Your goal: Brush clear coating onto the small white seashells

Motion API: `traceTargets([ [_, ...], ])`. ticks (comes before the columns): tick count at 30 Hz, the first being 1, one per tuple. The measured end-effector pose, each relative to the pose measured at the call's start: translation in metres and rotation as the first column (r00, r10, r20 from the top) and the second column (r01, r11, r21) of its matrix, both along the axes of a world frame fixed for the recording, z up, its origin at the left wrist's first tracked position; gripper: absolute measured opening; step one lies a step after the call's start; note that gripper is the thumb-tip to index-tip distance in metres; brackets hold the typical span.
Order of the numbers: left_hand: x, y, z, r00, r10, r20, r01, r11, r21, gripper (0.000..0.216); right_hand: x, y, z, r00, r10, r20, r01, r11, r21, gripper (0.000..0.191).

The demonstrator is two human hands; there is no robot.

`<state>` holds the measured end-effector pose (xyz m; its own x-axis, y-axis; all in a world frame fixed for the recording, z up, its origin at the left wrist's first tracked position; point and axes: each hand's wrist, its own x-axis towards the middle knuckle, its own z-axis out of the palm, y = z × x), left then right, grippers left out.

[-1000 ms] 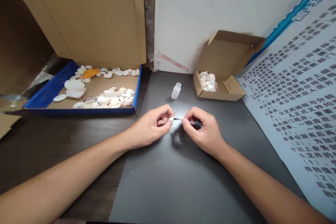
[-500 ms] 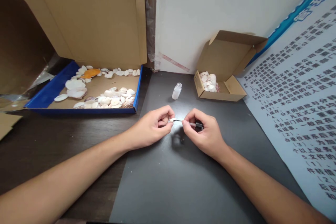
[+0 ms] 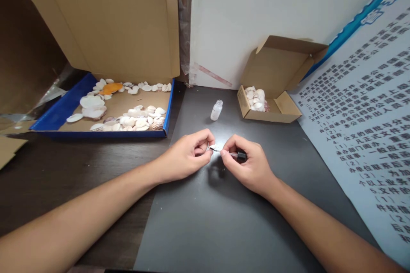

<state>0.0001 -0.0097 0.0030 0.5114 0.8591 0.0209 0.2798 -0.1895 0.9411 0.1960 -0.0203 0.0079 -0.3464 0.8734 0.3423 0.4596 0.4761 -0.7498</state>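
Note:
Between thumb and fingertips, my left hand (image 3: 188, 155) pinches a small white shell (image 3: 212, 147), mostly hidden by the fingers. My right hand (image 3: 250, 164) grips a thin applicator brush (image 3: 241, 155) with a black cap end. The brush's dark tip meets the shell, or lies right beside it. Past both hands, a small open glass bottle (image 3: 217, 111) with whitish contents stands upright on the grey mat (image 3: 205, 226).
At the left is an open blue-edged cardboard box (image 3: 105, 135) holding many white shells and an orange one (image 3: 111, 88). A smaller open carton (image 3: 269, 116) with white shells stands back right. A printed sheet (image 3: 361, 136) lines the right side, a white panel (image 3: 243, 21) the back.
The brush tip has shifted slightly left and down against the shell, and the shell looks a little turned. Both hands stay almost in place, and the bottle and boxes are unchanged.

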Motion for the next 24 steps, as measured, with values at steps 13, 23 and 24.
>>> traceTargets([
  [13,0.0003,0.0003,-0.0002,1.000,-0.003,-0.022,0.004,1.000,0.023,0.008,-0.0006,-0.0014,0.0015,0.999,-0.049,-0.015,0.050,0.998,0.043,0.018],
  [23,-0.0004,-0.0006,-0.0004,0.999,-0.014,-0.036,0.016,0.999,0.048,0.008,0.0000,-0.0032,0.0021,0.998,-0.001,-0.061,0.003,0.999,0.043,0.017],
  [24,-0.0005,-0.0005,-0.0008,0.999,-0.015,-0.040,0.017,0.998,0.053,0.008,-0.0002,-0.0031,0.0020,0.999,-0.005,-0.052,0.007,0.999,0.044,0.017],
])
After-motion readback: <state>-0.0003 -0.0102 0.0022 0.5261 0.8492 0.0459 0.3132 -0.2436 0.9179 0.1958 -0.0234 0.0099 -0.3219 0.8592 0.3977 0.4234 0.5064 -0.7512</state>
